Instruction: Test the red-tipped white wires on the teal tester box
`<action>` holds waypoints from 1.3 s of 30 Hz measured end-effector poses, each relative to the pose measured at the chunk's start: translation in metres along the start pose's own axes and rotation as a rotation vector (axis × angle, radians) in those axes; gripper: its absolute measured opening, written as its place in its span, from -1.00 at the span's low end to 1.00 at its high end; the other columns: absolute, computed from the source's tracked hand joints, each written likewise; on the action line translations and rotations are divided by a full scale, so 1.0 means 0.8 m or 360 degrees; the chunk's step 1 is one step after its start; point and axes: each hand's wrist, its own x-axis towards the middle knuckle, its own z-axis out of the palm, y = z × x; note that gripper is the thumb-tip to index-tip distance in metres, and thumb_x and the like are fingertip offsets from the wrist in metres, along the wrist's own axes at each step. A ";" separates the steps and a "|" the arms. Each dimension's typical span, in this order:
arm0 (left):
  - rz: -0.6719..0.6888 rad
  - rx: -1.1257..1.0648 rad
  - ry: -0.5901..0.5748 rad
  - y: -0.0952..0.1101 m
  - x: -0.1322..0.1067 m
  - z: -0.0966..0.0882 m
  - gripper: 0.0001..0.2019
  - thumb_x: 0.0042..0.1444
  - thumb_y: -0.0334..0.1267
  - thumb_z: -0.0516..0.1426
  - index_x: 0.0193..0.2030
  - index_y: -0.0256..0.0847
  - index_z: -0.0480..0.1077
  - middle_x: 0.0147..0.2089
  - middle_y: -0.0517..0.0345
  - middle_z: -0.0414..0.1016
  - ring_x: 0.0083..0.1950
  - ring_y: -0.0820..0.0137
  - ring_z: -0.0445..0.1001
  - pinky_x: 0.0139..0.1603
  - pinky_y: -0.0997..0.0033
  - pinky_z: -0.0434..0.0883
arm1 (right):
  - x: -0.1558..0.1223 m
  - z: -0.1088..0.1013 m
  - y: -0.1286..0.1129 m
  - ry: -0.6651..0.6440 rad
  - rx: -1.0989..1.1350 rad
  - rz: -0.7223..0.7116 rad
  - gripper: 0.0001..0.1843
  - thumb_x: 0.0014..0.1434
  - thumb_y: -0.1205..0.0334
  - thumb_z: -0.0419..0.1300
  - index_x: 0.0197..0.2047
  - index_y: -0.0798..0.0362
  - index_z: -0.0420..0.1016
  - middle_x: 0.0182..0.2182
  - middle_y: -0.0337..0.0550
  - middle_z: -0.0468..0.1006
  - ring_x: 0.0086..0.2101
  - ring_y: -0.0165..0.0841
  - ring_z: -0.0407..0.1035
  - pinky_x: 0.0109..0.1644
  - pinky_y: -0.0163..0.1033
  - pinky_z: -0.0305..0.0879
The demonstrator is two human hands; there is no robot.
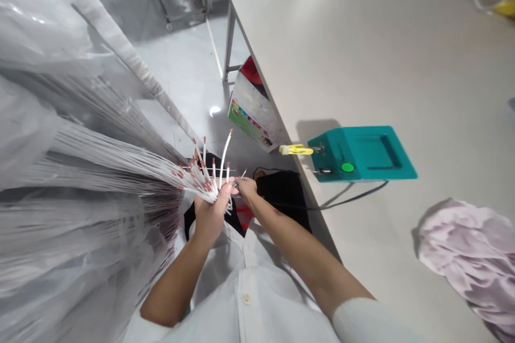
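Observation:
My left hand (pixel 210 213) grips a thick bundle of thin white cords with red tips (pixel 120 163). The cords fan out from clear plastic bags (pixel 48 118) on my left. Several red-tipped ends stick up above my fingers. My right hand (pixel 246 188) pinches one cord end right beside the left hand, close to the table edge. Both forearms reach out over my white shirt.
A long white table (pixel 382 53) fills the right side. On its near edge sits a teal box machine (pixel 362 153) with a green button, a yellow clip and a black cable. A pale pink cloth (pixel 470 257) lies at the right. A colourful carton (pixel 251 115) stands under the table.

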 end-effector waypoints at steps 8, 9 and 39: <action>0.0015 -0.0069 -0.0162 0.009 0.017 0.011 -0.71 0.01 -0.10 0.18 -0.24 -0.28 0.51 -0.56 0.23 0.35 -0.49 0.52 0.31 -0.39 0.49 0.29 | -0.045 -0.070 -0.091 -0.0175 0.0016 -0.0426 -0.67 0.18 0.05 0.09 -0.19 0.14 0.49 -0.47 -0.18 0.49 -0.43 -0.35 0.40 -0.24 -0.17 0.38; 0.0032 -0.0080 -0.0200 0.011 0.018 0.014 -0.72 0.01 -0.10 0.18 -0.26 -0.29 0.51 -0.57 0.24 0.33 -0.51 0.53 0.29 -0.43 0.50 0.28 | -0.059 -0.083 -0.101 -0.0221 0.0009 -0.0516 -0.67 0.15 0.03 0.11 -0.22 0.12 0.51 -0.54 -0.21 0.47 -0.47 -0.36 0.39 -0.26 -0.18 0.38; 0.0034 0.0387 -0.0281 0.034 0.008 0.092 -0.80 0.03 -0.19 0.14 -0.32 -0.24 0.54 -0.46 0.13 0.50 -0.35 0.36 0.45 -0.28 0.39 0.37 | -0.093 -0.189 -0.135 -0.0229 -0.0108 -0.1562 -0.85 0.14 0.31 0.12 -0.28 0.00 0.53 -0.35 -0.12 0.52 -0.35 -0.36 0.42 -0.26 -0.23 0.38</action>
